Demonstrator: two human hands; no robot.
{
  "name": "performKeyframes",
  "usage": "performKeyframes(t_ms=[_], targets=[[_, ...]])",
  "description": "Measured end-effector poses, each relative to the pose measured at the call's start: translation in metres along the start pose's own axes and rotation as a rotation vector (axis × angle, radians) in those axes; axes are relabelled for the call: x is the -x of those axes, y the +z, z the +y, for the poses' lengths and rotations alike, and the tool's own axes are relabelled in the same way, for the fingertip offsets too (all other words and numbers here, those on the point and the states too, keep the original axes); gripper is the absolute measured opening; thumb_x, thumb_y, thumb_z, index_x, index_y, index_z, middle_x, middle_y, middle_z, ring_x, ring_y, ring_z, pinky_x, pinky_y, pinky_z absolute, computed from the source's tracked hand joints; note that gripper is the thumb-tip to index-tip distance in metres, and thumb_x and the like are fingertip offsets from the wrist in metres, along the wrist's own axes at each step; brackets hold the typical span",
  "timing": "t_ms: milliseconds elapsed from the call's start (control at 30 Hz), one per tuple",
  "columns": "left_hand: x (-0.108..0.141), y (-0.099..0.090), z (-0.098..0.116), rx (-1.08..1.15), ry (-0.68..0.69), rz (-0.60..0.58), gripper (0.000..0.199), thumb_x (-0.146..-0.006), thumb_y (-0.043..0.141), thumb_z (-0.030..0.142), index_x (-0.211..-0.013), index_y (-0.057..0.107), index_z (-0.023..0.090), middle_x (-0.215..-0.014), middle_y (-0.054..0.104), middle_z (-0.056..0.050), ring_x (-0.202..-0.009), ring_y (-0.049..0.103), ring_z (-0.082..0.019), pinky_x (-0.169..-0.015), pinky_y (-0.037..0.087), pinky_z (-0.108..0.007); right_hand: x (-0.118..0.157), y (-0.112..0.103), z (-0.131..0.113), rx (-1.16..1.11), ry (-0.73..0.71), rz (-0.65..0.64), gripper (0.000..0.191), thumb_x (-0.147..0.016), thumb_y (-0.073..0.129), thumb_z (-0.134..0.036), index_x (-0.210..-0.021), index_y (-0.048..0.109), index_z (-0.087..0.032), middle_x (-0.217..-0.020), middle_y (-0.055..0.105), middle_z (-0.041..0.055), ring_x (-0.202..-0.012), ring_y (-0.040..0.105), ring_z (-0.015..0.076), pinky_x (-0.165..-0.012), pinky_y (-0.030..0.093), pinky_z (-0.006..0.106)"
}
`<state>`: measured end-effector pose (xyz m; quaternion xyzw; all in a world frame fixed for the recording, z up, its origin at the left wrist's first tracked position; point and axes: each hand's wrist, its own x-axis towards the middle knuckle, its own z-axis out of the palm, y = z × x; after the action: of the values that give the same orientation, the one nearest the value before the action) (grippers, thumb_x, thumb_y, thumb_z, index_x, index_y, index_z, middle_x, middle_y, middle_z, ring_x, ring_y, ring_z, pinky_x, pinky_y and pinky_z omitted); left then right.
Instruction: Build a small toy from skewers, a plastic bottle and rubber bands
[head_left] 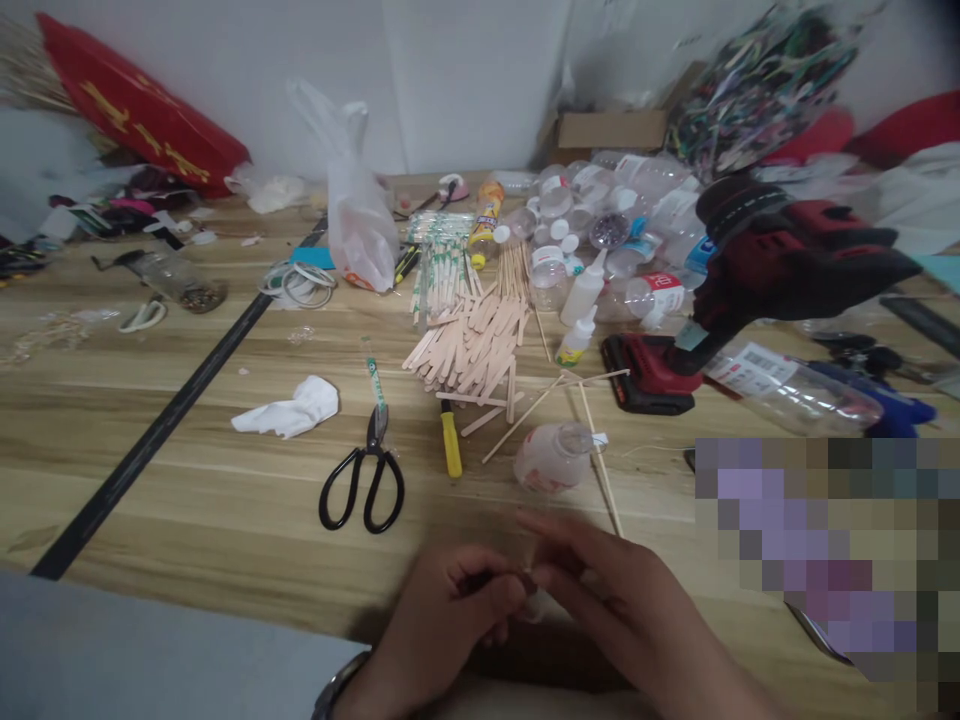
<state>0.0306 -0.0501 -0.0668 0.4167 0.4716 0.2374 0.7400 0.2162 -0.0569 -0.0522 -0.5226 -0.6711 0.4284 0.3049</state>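
At the table's near edge, my left hand [442,625] is closed, thumb pressed on bent fingers. My right hand [637,605] meets it, its thumb and fingertips at the same small spot. What lies between the fingertips is too small and dim to name. Just beyond them a clear plastic bottle with pinkish markings [551,458] lies on its side. Thin wooden sticks [600,465] lie by it. Farther left are a yellow-handled screwdriver [451,445] and black-handled scissors [367,480], blades pointing away. A loose pile of flat craft sticks [472,345] spreads beyond the screwdriver.
A red cordless drill [780,260] stands on its battery at the right. Behind it are piled empty plastic bottles [600,210]. Glue bottles [581,300], a white plastic bag [360,220] and a crumpled tissue [289,408] also occupy the table. The lower right corner is pixelated.
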Motion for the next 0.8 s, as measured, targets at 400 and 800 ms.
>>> performKeyframes(t_ms=[400,800], targets=[[-0.001,-0.003,0.003,0.123,0.024,0.137,0.008,-0.061,0.076,0.02,-0.069,0.077,0.02,-0.069,0.072,0.002,-0.066,0.06,-0.012,-0.067,0.044,-0.023,0.015,-0.003,-0.004,0.011,0.128,-0.208,0.009,-0.084,0.059,-0.017,-0.081,0.064,-0.024,-0.073,0.066,-0.0026,-0.066,0.058,0.0151,-0.059,0.042,0.024],[0.001,-0.006,-0.002,0.061,0.099,0.081,0.007,-0.067,0.077,0.019,-0.073,0.077,0.022,-0.075,0.076,0.001,-0.073,0.067,-0.013,-0.072,0.05,-0.024,0.013,0.003,0.003,-0.321,0.28,-0.207,0.014,-0.085,0.059,-0.034,-0.084,0.065,-0.022,-0.067,0.059,-0.0019,-0.06,0.052,0.0143,-0.054,0.037,0.025]])
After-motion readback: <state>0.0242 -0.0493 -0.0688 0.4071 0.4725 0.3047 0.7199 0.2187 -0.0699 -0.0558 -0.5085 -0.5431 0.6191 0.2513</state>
